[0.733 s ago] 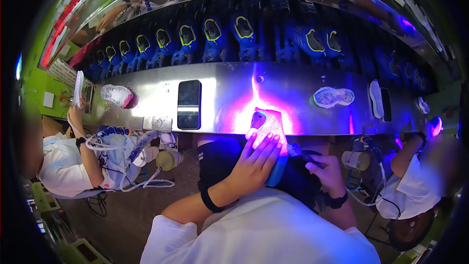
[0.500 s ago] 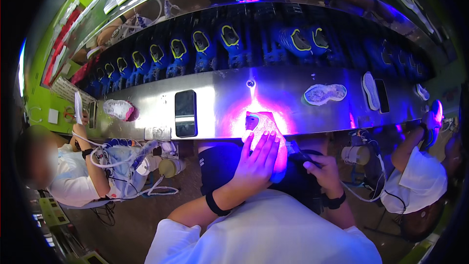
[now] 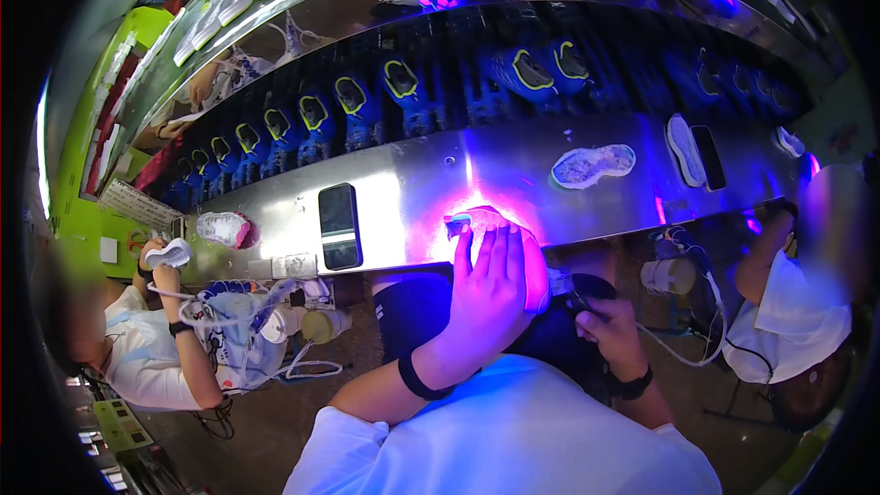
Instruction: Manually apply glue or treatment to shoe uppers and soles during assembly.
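At the bench's near edge, my left hand (image 3: pixel 486 284) lies over a shoe (image 3: pixel 535 286), gripping it with the fingers stretched across its side. Bright pink-violet light floods the shoe, and most of it is hidden under the hand. My right hand (image 3: pixel 610 335) sits lower and to the right, closed around what looks like a dark-handled brush (image 3: pixel 576 301). The brush's tip is close to the shoe's right side; whether they touch I cannot tell. A white sole (image 3: pixel 594 168) rests on the bench beyond my right hand.
Blue shoes (image 3: pixel 357 110) with yellow-green collars line the back of the metal bench (image 3: pixel 403 192). A phone (image 3: pixel 340 225) lies to the left, a pinkish-white sole (image 3: pixel 223 229) beyond it. On the right are another sole (image 3: pixel 683 151) and phone (image 3: pixel 708 158). People sit on both sides, near hoses and pots (image 3: pixel 667 277).
The view has shifted slightly. My left hand now covers more of the shoe, whose lower end no longer hangs below the hand. The left person's sole has turned to show its broad face.
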Demonstrator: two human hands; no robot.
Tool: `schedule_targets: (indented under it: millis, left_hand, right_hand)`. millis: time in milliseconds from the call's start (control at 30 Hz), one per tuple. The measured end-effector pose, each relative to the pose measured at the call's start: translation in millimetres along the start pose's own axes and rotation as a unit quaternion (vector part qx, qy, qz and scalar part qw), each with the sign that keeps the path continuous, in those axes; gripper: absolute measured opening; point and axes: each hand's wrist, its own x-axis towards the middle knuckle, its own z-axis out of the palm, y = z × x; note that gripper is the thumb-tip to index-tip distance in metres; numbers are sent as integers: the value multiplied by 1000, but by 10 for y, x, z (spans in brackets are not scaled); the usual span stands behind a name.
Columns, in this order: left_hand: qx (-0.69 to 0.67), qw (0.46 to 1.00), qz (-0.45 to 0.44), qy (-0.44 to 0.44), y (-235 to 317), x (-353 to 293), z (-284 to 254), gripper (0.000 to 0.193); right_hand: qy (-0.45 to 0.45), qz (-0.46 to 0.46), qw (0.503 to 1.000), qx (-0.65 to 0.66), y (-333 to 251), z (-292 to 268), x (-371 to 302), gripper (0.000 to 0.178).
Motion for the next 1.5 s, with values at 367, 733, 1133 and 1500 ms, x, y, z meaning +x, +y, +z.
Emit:
schedule_targets:
  millis: [367,733,1133,1500]
  left_hand:
    - [-77,996,-50,-18,-225,452,190,82]
    - [-166,982,-89,-7,-764,593,124,90]
    - [-146,971,-47,-181,-1284,217,-232,112]
    - [-430,885,-37,-175,-1000,-331,-349,108]
  right_hand:
    - [156,-121,972,-127,-149,57,236,28]
    - [110,-215,928,-285,-587,104,876,28]
    - [70,-79,984,-146,-502,243,980,28]
    - [3,-89,986,-140,-914,335,690,30]
